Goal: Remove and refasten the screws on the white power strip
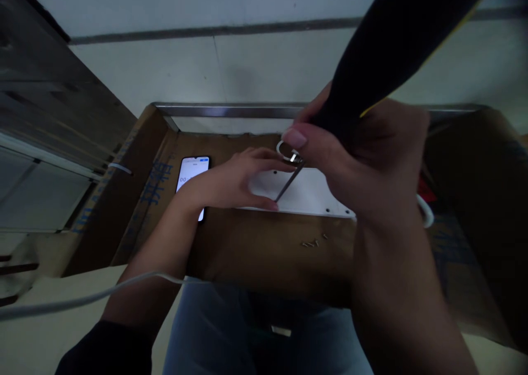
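Observation:
My right hand (371,160) is closed around the thick black handle of a screwdriver (396,39), its yellow edge rising close to the camera. The thin metal shaft slants down to the near edge of a long white power strip (307,193), which lies face down with dark screw holes. Across the strip's left end, my left hand (237,177) grips it, thumb at the near edge and fingers over the far side. The screwdriver's tip is beside that thumb; whether a screw sits under it is hidden. A white cord loop (281,150) shows behind the shaft.
Several small screws (311,244) lie on the cardboard (256,243) in front of the strip. A lit phone (193,169) is partly under my left wrist. White cable (427,213) curves at right, near something red (425,191). Cardboard flaps (124,193) border the sides; a pale cord (82,301) crosses lower left.

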Demonstrator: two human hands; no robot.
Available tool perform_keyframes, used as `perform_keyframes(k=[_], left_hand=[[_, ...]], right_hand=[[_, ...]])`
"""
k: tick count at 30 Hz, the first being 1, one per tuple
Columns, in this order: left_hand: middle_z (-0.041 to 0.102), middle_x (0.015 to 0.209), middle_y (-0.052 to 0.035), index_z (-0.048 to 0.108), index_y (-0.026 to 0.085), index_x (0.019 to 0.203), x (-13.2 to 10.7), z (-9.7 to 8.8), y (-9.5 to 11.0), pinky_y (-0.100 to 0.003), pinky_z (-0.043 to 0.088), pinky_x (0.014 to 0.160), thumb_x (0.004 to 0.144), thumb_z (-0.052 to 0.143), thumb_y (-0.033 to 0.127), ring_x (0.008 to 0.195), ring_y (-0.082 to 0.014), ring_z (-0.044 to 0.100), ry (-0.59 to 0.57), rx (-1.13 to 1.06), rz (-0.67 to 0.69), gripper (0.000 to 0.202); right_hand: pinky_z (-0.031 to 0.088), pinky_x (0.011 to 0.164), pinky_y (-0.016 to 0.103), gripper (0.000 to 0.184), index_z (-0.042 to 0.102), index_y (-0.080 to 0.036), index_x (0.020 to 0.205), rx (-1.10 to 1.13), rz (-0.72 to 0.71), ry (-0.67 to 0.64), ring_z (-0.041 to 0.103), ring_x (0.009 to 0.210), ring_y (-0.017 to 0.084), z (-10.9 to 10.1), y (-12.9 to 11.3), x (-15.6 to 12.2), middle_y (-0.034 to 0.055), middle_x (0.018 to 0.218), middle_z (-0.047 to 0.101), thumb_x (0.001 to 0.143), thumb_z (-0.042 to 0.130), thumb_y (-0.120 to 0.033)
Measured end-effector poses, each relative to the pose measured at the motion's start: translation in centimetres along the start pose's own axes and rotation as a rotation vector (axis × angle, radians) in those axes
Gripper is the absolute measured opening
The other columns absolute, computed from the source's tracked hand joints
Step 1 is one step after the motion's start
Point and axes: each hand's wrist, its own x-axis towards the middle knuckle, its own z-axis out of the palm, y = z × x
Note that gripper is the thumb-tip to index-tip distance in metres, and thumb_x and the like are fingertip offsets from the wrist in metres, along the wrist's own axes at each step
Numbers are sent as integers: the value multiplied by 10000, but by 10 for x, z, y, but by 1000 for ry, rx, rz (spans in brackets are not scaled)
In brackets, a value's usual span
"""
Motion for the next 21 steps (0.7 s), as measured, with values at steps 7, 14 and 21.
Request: perform_keyframes(k=[7,14,21], left_hand=[[832,1029,-30,826,214,1003,3,-4,11,-287,576,948,950,767,329,1008,-179,768,57,-222,83,139],[809,888,-13,797,196,863,5,2,12,-285,547,826,855,853,393,880,-177,743,136,-200,-8,206],[771,852,-7,751,209,814,7,8,12,-309,534,831,856,852,501,881,-189,724,186,-105,3,312]], right_hand=[[524,708,161,220,741,-156,948,172,-41,25,656,827,36,2,0,4,-19,953,697,749,802,-82],[577,762,238,320,592,-126,863,270,-34,-2,679,873,93,4,3,5,-12,940,630,724,867,-212],[591,910,271,472,656,-201,1081,89,185,16,629,1077,116,15,-3,9,29,960,630,837,750,-593]])
